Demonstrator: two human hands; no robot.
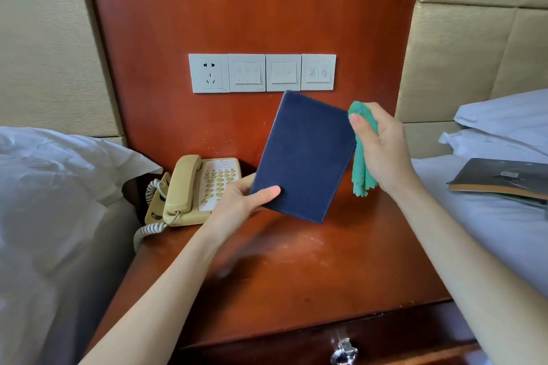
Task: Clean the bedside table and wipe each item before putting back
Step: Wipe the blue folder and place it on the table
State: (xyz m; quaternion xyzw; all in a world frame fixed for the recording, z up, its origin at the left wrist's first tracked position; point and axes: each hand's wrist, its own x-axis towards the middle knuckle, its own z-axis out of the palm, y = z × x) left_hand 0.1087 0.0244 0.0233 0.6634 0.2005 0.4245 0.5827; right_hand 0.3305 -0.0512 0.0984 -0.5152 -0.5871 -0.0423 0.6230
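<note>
A dark blue book [305, 154] is held up tilted above the reddish wooden bedside table [296, 270]. My left hand [240, 201] grips its lower left corner, thumb on the cover. My right hand [382, 151] grips a green cloth [363, 169] at the book's right edge, with the cloth's end hanging down. A beige corded telephone [192, 190] sits at the table's back left.
A row of white sockets and switches [262, 72] is on the wooden panel behind. Beds with white linen flank the table. A grey booklet [504, 178] lies on the right bed. A drawer with a metal lock [344, 350] is below the tabletop.
</note>
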